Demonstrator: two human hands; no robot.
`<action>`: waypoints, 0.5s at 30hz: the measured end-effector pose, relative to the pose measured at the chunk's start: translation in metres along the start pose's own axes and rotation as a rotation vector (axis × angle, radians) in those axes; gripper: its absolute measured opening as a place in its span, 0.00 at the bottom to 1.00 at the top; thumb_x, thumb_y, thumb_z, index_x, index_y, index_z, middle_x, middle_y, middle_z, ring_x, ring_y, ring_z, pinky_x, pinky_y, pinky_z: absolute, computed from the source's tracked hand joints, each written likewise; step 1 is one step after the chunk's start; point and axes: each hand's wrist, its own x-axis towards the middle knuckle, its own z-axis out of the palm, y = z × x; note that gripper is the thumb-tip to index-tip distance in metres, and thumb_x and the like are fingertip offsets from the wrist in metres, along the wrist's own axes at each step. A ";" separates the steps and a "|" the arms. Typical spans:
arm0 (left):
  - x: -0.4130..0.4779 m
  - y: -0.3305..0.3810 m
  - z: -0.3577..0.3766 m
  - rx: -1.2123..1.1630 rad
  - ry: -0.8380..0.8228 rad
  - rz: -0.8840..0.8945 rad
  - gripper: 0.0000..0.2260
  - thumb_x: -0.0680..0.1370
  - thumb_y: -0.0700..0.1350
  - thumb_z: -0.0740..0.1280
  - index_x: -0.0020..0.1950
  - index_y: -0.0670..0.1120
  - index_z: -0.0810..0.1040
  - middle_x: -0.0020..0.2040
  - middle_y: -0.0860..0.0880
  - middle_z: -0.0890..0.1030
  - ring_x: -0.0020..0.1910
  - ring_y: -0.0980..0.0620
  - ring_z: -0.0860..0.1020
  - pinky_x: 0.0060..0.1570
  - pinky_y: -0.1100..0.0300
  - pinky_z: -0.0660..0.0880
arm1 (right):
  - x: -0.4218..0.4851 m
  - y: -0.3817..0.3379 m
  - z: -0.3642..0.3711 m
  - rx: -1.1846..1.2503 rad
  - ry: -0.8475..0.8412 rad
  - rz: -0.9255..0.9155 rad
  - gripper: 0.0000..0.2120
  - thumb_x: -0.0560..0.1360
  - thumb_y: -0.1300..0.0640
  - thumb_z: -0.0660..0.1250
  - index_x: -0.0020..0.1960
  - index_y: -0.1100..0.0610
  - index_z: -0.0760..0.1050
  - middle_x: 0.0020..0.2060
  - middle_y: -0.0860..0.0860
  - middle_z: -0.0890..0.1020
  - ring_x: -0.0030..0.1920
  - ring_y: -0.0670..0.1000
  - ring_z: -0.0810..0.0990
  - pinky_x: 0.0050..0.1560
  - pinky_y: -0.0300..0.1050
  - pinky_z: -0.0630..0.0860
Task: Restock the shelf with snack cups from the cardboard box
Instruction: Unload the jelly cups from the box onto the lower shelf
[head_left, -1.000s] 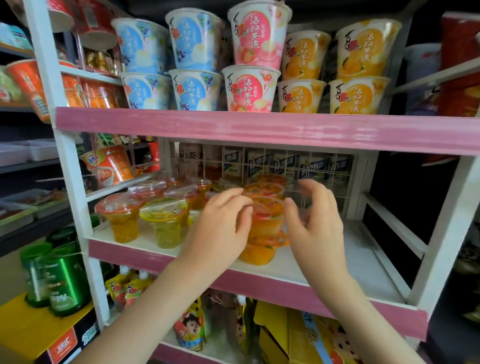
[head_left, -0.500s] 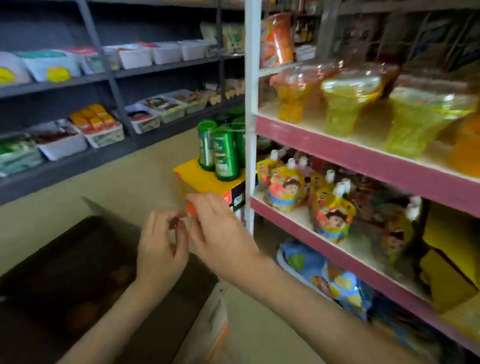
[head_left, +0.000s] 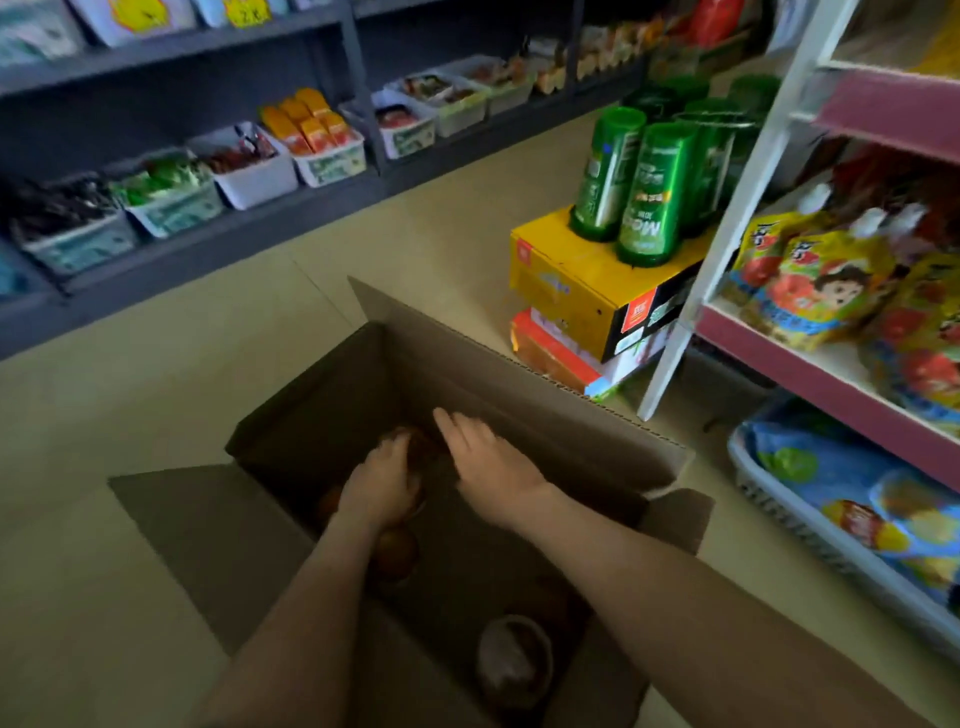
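Dark grey shelving (head_left: 208, 228) with white bins of packets runs along the left of the aisle, above a beige floor (head_left: 130, 415). On that floor sits the cardboard box (head_left: 519, 395), flaps folded outward so both arms can go straight down into it. It stands just beside the shelf being filled, which makes each trip short. Low inside it, the left hand (head_left: 382, 486) has its fingers curled down over the top of a snack cup (head_left: 415, 447), seemingly closing on it to lift; the dimness hides how firm the hold is. More cups (head_left: 397, 553) lie loose on the bottom, nearer the camera. The right hand (head_left: 488, 457) hovers just beside the left, fingers straight and slightly spread, holding nothing — likely about to take a second cup. Further right, green cans (head_left: 644, 197) stand on a yellow carton (head_left: 571, 280), and the pink-edged shelf (head_left: 831, 364) carries spouted pouches (head_left: 810, 291).
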 end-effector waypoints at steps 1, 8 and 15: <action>-0.005 -0.004 0.014 0.084 -0.075 0.015 0.28 0.79 0.48 0.62 0.76 0.48 0.54 0.72 0.45 0.63 0.68 0.47 0.67 0.66 0.51 0.67 | -0.006 0.008 0.011 -0.040 -0.013 0.012 0.43 0.75 0.65 0.65 0.77 0.55 0.38 0.77 0.54 0.49 0.76 0.53 0.48 0.74 0.47 0.51; 0.015 -0.029 0.046 0.359 -0.378 -0.130 0.25 0.82 0.41 0.50 0.77 0.53 0.46 0.77 0.43 0.41 0.76 0.39 0.43 0.70 0.37 0.50 | -0.041 0.042 0.077 -0.312 -0.325 -0.005 0.40 0.79 0.62 0.57 0.72 0.56 0.26 0.77 0.53 0.40 0.76 0.52 0.38 0.74 0.47 0.40; 0.046 -0.050 0.053 0.256 -0.414 -0.440 0.28 0.82 0.47 0.54 0.78 0.45 0.44 0.77 0.40 0.44 0.74 0.34 0.47 0.69 0.38 0.55 | 0.021 0.003 0.099 -0.107 -0.317 -0.011 0.44 0.74 0.70 0.60 0.76 0.54 0.32 0.77 0.52 0.40 0.76 0.51 0.38 0.74 0.45 0.42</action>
